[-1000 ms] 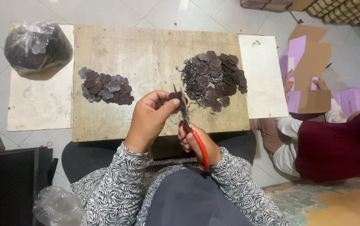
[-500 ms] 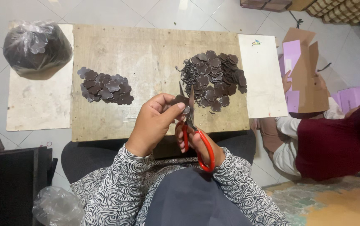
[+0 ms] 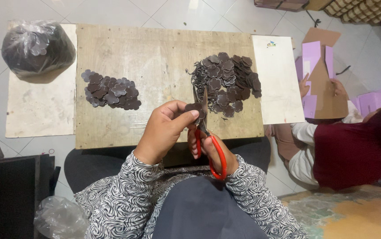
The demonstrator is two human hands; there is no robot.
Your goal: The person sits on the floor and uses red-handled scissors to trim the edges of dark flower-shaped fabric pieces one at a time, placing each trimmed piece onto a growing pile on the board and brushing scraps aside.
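My left hand (image 3: 164, 130) pinches a small dark brown flower-shaped piece (image 3: 193, 107) between thumb and fingers, above the near edge of the wooden board (image 3: 155, 57). My right hand (image 3: 212, 150) grips red-handled scissors (image 3: 208, 137), whose blades point away from me and close on that piece. A large heap of the same flower pieces (image 3: 226, 82) lies on the board just beyond the blades. A smaller, flatter pile of flower pieces (image 3: 110, 90) lies to the left on the board.
A clear plastic bag stuffed with dark pieces (image 3: 37, 46) sits on a pale sheet (image 3: 40, 110) at the left. A white sheet (image 3: 276, 79) lies right of the board. Another person (image 3: 345, 141) handles cardboard and purple paper (image 3: 319, 75) at the right. A black box (image 3: 9, 194) stands at lower left.
My hands and the scissors shifted slightly as the piece turned between my left fingers; the scissor blades moved a little around it. The piles stayed where they were.
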